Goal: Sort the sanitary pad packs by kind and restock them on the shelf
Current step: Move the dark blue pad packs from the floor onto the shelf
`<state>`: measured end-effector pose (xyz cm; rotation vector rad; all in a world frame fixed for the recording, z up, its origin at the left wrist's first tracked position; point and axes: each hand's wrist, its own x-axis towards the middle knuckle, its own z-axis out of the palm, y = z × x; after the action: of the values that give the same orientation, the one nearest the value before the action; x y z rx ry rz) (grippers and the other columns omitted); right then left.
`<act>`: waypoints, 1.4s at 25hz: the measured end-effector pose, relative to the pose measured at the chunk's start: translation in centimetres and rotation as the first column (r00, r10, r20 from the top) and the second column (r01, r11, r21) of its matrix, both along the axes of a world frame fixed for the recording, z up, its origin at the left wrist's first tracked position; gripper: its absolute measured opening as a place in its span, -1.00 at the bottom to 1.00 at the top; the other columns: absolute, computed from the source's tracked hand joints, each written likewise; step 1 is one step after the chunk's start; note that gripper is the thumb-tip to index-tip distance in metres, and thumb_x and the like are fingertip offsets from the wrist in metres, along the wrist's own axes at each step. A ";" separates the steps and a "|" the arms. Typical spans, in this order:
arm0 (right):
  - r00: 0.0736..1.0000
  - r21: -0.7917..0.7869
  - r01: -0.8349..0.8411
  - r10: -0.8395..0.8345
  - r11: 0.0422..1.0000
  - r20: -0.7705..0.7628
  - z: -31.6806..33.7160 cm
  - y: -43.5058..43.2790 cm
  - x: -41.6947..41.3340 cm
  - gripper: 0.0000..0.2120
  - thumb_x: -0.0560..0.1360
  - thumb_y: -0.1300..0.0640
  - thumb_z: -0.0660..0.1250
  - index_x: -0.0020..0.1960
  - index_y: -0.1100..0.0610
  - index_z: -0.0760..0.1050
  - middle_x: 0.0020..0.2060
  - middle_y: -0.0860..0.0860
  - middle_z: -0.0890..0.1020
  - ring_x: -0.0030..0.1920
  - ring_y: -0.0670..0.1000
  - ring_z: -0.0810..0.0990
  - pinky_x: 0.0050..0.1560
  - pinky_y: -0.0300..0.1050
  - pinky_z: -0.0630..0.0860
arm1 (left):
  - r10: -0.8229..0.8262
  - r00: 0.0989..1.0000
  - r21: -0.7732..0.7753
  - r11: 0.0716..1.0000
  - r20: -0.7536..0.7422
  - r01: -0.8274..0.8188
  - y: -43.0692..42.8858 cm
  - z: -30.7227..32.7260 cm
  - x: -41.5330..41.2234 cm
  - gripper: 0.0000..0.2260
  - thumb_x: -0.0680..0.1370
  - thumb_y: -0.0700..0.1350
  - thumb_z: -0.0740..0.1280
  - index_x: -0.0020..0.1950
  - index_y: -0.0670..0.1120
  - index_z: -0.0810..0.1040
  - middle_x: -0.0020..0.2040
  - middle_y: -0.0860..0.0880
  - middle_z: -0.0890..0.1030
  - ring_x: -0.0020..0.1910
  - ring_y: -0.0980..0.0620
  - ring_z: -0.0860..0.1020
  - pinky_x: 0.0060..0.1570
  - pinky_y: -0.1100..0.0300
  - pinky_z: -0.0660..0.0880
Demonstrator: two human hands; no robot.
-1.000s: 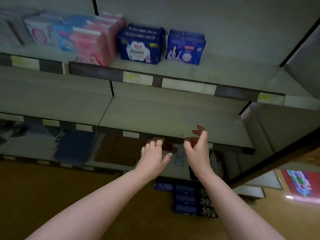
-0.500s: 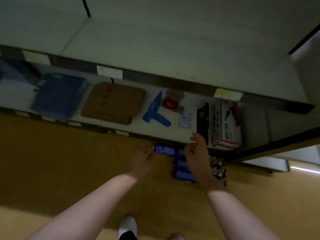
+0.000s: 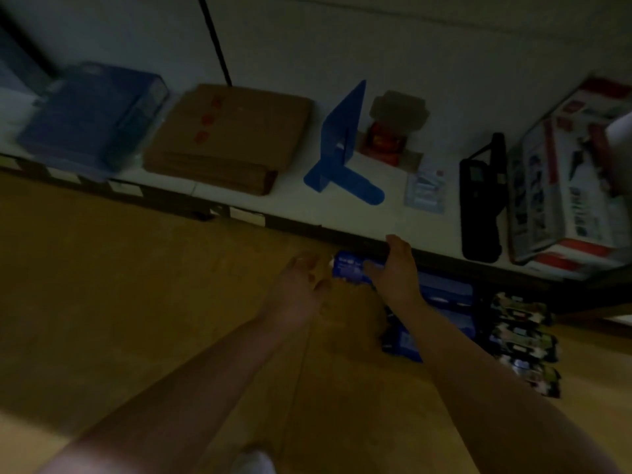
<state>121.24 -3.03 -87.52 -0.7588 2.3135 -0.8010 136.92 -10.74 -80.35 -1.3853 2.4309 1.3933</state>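
Note:
Low on the wooden floor, a blue pad pack lies just under the bottom shelf's front edge. My right hand rests on its right end, thumb across the front and fingers over the far side. My left hand hovers open at the pack's left end, just apart from it. More blue packs lie in a row behind my right forearm. A column of dark patterned packs sits to their right. The view is dim and blurred.
The bottom shelf holds a blue folder stack, flat cardboard, a blue bookend, a small red box, a black case and a red-and-white carton. My white shoe shows at the bottom.
My view dropped from the upper shelves with stocked packs to the floor. Both hands went down from shelf height to the blue pack, and the right hand now touches it.

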 end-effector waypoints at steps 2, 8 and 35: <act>0.994 0.084 -0.079 0.085 0.993 -0.068 -3.8 -1.4 -0.9 -0.31 0.51 0.07 0.34 0.49 0.22 0.07 0.41 0.20 0.24 0.36 0.17 0.28 0.34 0.02 0.27 | -0.092 0.995 -0.053 0.994 0.035 0.094 -1.0 -2.8 -0.7 -0.54 0.59 -0.07 0.22 0.46 -0.10 0.22 0.38 -0.09 0.37 0.25 0.01 0.43 0.07 0.38 0.29; 0.922 0.265 -0.221 0.290 0.939 -0.256 -11.6 -2.9 -2.3 -0.29 0.48 -0.04 0.34 0.48 0.15 0.07 0.42 0.17 0.22 0.35 0.19 0.26 0.32 0.07 0.24 | -0.323 0.929 -0.234 0.904 0.179 0.359 -2.7 -7.2 -1.6 -0.54 0.60 -0.06 0.19 0.47 -0.09 0.16 0.39 -0.09 0.35 0.28 0.00 0.40 0.12 0.32 0.29; 0.810 -0.365 -0.100 0.289 0.926 0.511 1.1 2.2 -8.5 -0.67 0.24 0.12 0.40 0.01 -0.03 0.57 -0.06 -0.05 0.68 -0.05 -0.06 0.64 0.02 -0.19 0.57 | 0.279 0.824 0.562 0.825 -0.493 0.057 -2.8 -7.8 -3.5 -0.51 0.37 -0.05 0.46 0.26 0.01 0.42 0.10 -0.01 0.61 0.05 0.11 0.61 -0.04 0.26 0.57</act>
<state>112.73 -0.79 -86.44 -0.7605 1.5691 -1.1448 133.41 -13.56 -88.12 -1.0847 1.8848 2.5838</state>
